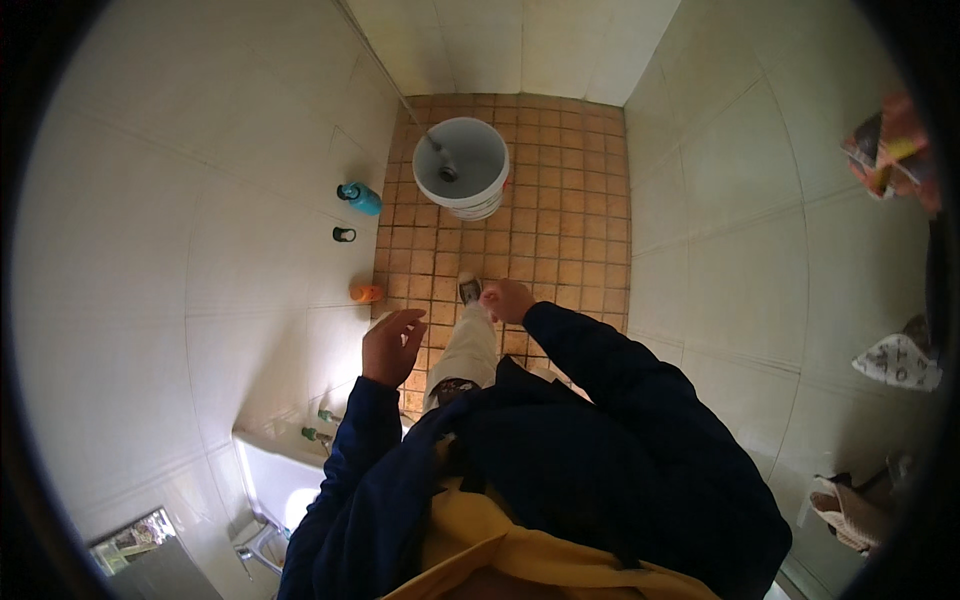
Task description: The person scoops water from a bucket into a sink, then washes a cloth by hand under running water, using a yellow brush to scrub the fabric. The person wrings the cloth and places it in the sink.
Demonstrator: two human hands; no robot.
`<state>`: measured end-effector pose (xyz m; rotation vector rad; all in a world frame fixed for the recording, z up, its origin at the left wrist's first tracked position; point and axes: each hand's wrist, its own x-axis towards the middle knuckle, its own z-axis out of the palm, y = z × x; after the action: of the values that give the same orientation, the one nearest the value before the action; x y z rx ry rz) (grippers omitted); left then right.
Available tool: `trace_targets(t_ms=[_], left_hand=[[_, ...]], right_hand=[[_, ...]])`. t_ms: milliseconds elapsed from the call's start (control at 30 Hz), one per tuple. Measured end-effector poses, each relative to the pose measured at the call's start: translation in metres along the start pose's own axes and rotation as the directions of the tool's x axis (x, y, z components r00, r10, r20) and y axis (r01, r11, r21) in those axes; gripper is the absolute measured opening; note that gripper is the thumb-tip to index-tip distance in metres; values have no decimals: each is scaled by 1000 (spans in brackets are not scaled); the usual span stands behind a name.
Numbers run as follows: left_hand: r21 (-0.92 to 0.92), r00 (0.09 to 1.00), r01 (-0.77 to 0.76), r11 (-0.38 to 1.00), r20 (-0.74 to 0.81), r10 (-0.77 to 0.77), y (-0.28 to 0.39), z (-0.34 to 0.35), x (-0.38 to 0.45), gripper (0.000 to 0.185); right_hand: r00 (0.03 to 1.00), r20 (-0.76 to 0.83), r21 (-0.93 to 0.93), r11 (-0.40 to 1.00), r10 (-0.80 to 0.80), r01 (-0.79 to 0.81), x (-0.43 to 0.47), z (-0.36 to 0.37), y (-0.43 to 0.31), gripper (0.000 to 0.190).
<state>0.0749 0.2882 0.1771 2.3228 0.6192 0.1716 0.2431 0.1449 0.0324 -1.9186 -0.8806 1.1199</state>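
My left hand (391, 349) hangs over the tiled floor on the left, its fingers bent and a gap showing beside the thumb. Nothing shows in it. My right hand (510, 301) is held in front of my body with curled fingers, and no object shows in its grasp. Ahead of both hands a white bucket (469, 206) stands on the floor, apart from them. A thin shower hose (386, 75) runs down into it, with what looks like a shower head (448, 174) inside. Nearest my left hand is an orange bottle (366, 292) by the left wall.
Along the left wall are a blue bottle (364, 199) and a small dark ring-shaped thing (344, 234). A white washbasin (262, 469), green-handled valves (311, 433) and a mirror (161, 570) are lower left. Several cloth items, including a patterned one (896, 364), hang along the right wall.
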Motion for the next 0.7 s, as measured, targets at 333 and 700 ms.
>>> trace_targets(t_ms=[333, 700], left_hand=[[-50, 956, -10, 999, 292, 24, -74, 43, 193, 16], [620, 873, -461, 635, 189, 450, -142, 40, 511, 22]], right_hand=[[912, -110, 238, 902, 395, -361, 108, -55, 130, 33], [647, -303, 467, 701, 700, -540, 310, -50, 199, 49]])
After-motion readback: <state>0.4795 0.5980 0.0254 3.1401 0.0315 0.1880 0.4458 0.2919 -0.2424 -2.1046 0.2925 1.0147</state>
